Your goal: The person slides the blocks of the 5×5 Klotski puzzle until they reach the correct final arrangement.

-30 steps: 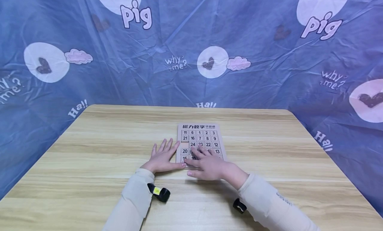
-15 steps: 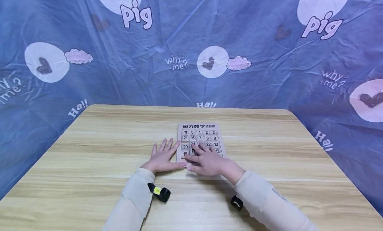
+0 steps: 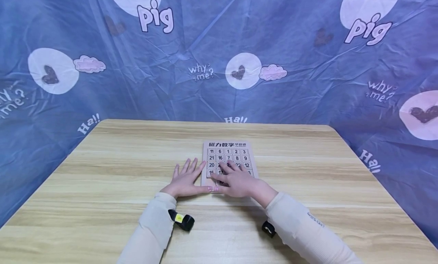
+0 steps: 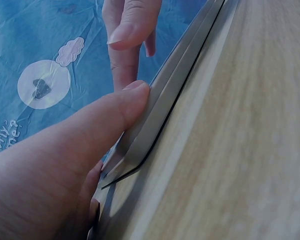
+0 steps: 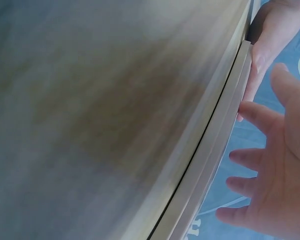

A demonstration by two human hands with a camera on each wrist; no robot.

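A number sliding puzzle (image 3: 227, 145), a pale board of square numbered tiles, lies flat on the table. My left hand (image 3: 184, 182) spreads over its left edge, thumb on the front corner. The right hand (image 3: 239, 182) hovers over the lower right of the board, fingers spread; its index fingertip touches the tile numbered 15 (image 3: 211, 173) in the left column. Directly above that tile sits the tile numbered 20 (image 3: 211, 165). A bare slot shows at the bottom left. Several lower right tiles are hidden under the right hand. In the right wrist view the other fingers appear raised off the board.
The wood-grain table (image 3: 137, 150) stretches to both sides of the puzzle. Behind it hangs a blue printed cloth (image 3: 291, 100). Black wrist cameras sit under both sleeves, close above the tabletop.
Tiles 20 and 15 have slid up the left column, away from me, and the bare slot has gone from the third row to the bottom left corner. The right hand moved slightly forward and left.
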